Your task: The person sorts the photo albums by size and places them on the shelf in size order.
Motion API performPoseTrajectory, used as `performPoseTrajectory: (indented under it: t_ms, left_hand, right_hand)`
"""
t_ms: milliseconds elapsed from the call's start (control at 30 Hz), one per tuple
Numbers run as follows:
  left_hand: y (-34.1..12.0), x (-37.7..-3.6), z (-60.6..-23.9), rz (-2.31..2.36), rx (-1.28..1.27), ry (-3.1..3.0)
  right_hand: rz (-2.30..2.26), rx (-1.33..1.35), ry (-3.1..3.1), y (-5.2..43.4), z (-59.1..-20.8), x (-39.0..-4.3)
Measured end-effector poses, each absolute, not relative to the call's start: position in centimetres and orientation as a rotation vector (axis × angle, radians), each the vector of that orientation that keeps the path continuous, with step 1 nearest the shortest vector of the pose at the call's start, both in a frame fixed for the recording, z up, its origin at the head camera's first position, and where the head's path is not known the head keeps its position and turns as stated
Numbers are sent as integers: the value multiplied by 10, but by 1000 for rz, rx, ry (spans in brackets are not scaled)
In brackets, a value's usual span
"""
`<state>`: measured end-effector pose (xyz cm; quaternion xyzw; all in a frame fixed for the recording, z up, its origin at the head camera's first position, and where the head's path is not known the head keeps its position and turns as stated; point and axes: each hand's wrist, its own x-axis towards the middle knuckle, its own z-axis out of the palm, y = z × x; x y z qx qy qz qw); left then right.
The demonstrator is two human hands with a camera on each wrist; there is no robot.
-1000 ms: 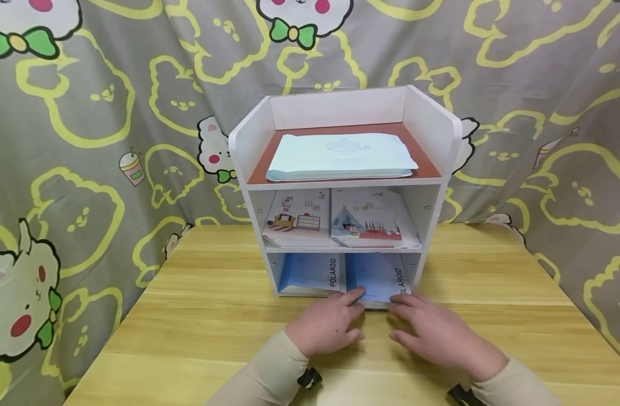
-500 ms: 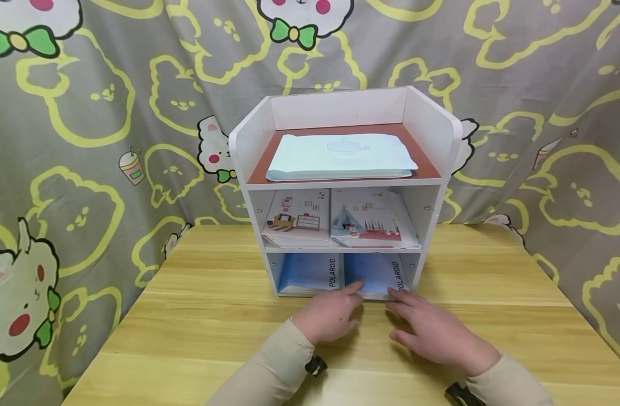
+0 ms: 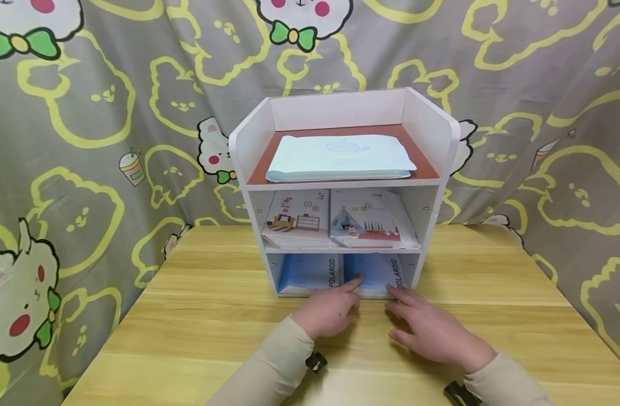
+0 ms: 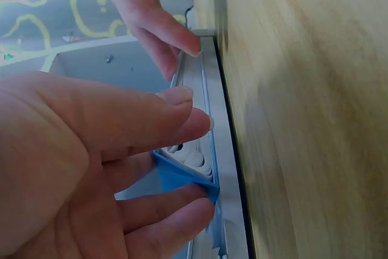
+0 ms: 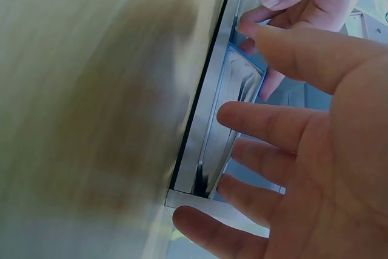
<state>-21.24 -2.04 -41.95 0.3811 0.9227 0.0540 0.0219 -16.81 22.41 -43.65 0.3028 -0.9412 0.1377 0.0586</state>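
Note:
On the right of the bottom shelf lies a blue album [image 3: 376, 269] marked POLAROID, its page edges facing forward. My left hand [image 3: 329, 311] is at its front left corner, with the index finger extended onto the cover. In the left wrist view, my left fingers are beside the album's blue corner [image 4: 182, 177]. My right hand [image 3: 434, 330] is at the front right corner, fingers spread and fairly straight, fingertips close to the front edge [image 5: 227, 107]. Neither hand grips anything. A similar POLAROID album [image 3: 310, 270] lies to the left in the same compartment.
A white three-tier shelf unit [image 3: 434, 214] stands on the wooden table [image 3: 198, 338]. Its middle tier holds illustrated books [image 3: 368, 220] side by side. A pale blue book [image 3: 340, 158] with a whale drawing lies on top. A patterned curtain [image 3: 152, 124] hangs behind.
The right POLAROID album has slid deeper into the bottom shelf; its front edge no longer sticks out past the shelf. My left hand moved slightly forward with it, and the right hand barely shifted.

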Motion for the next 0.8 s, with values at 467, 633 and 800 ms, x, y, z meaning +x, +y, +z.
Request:
performPoseTrajectory:
  t_ms: [467,633,800]
  left_hand:
    - [-20,-215,-424,182,1176,2856]
    - [-21,-215,-425,169,1174,2855]
    - [-20,-214,-424,152,1185,2862]
  right_hand:
    - [428,908,-2873,226,-443,-170]
    - [437,900,-2899,226,-443,-170]
    - [438,886,-2909,225,-440,-170]
